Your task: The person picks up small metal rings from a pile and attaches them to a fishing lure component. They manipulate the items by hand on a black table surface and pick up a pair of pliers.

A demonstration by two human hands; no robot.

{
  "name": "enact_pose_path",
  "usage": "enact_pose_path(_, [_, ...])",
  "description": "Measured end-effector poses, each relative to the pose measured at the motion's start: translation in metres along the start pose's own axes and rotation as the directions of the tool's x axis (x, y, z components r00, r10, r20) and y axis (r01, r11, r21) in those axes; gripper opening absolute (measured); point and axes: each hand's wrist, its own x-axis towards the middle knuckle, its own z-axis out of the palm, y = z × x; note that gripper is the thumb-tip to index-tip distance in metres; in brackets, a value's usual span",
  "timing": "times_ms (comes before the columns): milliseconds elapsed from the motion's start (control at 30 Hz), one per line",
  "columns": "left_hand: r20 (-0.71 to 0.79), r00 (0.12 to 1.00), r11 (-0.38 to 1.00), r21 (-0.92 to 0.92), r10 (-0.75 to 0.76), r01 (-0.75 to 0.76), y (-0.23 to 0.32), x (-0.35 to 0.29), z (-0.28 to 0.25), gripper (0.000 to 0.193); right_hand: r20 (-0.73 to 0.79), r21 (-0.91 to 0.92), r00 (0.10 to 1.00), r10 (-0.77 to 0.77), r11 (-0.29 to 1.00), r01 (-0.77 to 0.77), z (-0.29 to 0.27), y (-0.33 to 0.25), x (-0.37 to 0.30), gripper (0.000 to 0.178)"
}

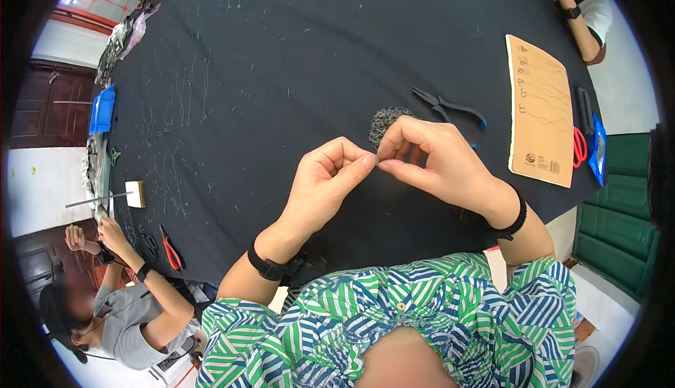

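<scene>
My left hand (325, 182) and my right hand (444, 161) meet fingertip to fingertip above a black cloth. Thumb and index finger of each are pinched together, on something too small to make out. Just behind my right fingers lies a tangled heap of thin dark wire-like loops (387, 122), partly hidden by that hand. Beyond it, to the right, rest pliers (437, 101) with narrow dark jaws and dark, blue-tipped handles, one handle partly covered by my right hand.
On the right lies a tan notebook (538, 124) with thin strands on it, beside red-handled scissors (579, 147) and a blue packet (598, 152). Thread scraps litter the black cloth (316, 57). Red-handled pliers (171, 251) lie near a co-worker (140, 317) at lower left.
</scene>
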Motion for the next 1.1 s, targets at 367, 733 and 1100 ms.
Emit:
enact_pose_path(367, [-0.001, 0.999, 0.999, -0.016, 0.049, -0.049, 0.0012, -0.0015, 0.0021, 0.01, -0.077, -0.096, 0.988, -0.134, 0.987, 0.127, -0.0001, -0.0034, -0.0013, 0.009])
enact_pose_path(733, [0.032, 0.999, 1.0, -0.02, 0.004, -0.003, 0.0027, -0.0015, -0.0008, 0.012, -0.049, -0.253, 0.966, -0.253, 0.939, 0.233, -0.0036, -0.0028, -0.0005, 0.011])
enact_pose_path(1100, [0.014, 1.0, 0.999, 0.029, 0.025, -0.025, 0.0051, -0.0027, 0.0005, 0.01, -0.051, -0.242, 0.964, -0.26, 0.94, 0.24, -0.0044, -0.0033, -0.0004, 0.012])
